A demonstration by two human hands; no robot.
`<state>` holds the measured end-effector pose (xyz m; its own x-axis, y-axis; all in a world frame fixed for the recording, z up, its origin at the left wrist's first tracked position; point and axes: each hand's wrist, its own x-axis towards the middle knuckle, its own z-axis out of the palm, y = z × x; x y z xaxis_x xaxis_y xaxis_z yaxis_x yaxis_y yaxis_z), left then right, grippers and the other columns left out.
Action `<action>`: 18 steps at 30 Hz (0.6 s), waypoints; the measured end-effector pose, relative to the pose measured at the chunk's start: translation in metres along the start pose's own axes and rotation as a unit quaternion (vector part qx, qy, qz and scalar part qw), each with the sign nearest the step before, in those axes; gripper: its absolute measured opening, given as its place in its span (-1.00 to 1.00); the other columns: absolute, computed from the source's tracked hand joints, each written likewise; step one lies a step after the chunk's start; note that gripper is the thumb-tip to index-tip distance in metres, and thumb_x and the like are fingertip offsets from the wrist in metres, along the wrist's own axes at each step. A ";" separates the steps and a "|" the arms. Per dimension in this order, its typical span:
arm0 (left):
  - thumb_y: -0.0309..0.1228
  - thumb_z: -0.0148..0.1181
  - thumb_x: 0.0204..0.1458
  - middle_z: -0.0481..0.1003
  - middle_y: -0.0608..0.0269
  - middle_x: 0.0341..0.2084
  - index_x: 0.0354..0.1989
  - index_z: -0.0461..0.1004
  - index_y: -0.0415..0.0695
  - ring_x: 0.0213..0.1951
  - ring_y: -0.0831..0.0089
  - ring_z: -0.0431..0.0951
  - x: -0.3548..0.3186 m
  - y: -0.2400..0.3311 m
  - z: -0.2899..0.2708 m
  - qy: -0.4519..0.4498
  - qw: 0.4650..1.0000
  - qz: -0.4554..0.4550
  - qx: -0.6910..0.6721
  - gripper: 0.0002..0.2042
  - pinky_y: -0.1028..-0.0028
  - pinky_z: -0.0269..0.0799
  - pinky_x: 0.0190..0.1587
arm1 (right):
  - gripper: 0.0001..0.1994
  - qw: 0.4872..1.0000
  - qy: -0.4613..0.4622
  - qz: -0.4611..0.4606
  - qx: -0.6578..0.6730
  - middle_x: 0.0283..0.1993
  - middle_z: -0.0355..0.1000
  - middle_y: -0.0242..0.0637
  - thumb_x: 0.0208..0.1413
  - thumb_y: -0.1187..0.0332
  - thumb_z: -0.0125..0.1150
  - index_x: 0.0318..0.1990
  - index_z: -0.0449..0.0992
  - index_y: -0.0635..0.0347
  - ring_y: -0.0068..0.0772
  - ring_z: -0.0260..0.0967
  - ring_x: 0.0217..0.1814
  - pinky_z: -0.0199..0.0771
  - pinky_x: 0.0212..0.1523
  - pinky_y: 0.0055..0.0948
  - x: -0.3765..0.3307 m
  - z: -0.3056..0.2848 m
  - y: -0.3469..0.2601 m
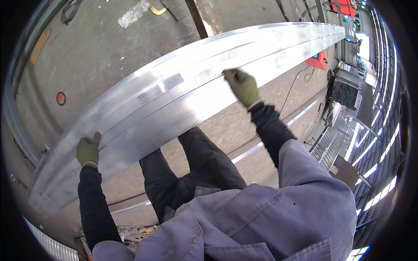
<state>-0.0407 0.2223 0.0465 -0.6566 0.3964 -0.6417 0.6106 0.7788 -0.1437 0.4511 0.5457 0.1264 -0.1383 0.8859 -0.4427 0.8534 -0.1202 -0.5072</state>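
Observation:
A long, shiny aluminium panel (143,117) with lengthwise seams stretches from the lower left to the far upper right. On its left part rests my left hand (88,151) in an olive-green glove, palm down, thumb held apart from the fingers. Over the panel's middle, close to a dark lengthwise seam, is my right hand (243,88), gloved the same way. Its fingers are curled together and slightly blurred. Whatever they may pinch at their tips is too small to make out.
Behind the panel, a round red-and-black disc (61,98), clear plastic wrapping (133,13) and a yellow-handled tool (157,10) lie on the brown surface. A red device (317,60) with a cable stands beyond the panel's right part. Metal racks (333,138) are at the right.

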 end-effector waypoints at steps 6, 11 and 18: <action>0.32 0.40 -0.05 0.61 -0.07 0.03 0.01 0.58 -0.18 0.04 -0.13 0.61 -0.021 0.017 -0.026 0.064 0.996 0.066 0.008 -0.25 -0.01 0.47 0.15 | -0.69 0.997 -0.070 0.017 -0.041 -0.33 0.65 -0.09 0.33 0.08 0.27 -0.13 0.73 0.14 -0.07 0.64 -0.29 0.60 -0.23 -0.20 -0.148 0.029 0.006; -0.06 0.55 -0.10 0.54 0.08 0.04 0.16 0.47 -0.08 0.15 -0.02 0.50 -0.010 -0.014 0.009 0.246 0.920 0.302 0.034 -0.34 0.03 0.28 0.32 | -0.60 0.971 -0.045 0.229 -0.049 -0.31 0.68 -0.18 0.33 -0.01 0.25 -0.10 0.72 0.17 -0.18 0.65 -0.26 0.59 -0.18 -0.25 -0.269 0.017 0.069; -0.07 0.47 0.02 0.56 0.02 -0.12 0.02 0.42 -0.14 -0.01 -0.03 0.57 -0.001 -0.044 0.009 0.236 0.877 0.402 0.118 -0.46 -0.02 0.38 0.21 | -0.59 0.941 -0.023 0.337 0.018 -0.28 0.69 -0.26 0.35 0.01 0.24 -0.06 0.70 0.24 -0.37 0.61 -0.23 0.57 -0.14 -0.33 -0.395 0.039 0.064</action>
<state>-0.0628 0.1830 0.0468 -0.0475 0.9714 -0.2325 0.9982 0.0548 0.0251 0.5411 0.1704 0.2400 0.4061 0.5821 -0.7045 0.7374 -0.6641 -0.1236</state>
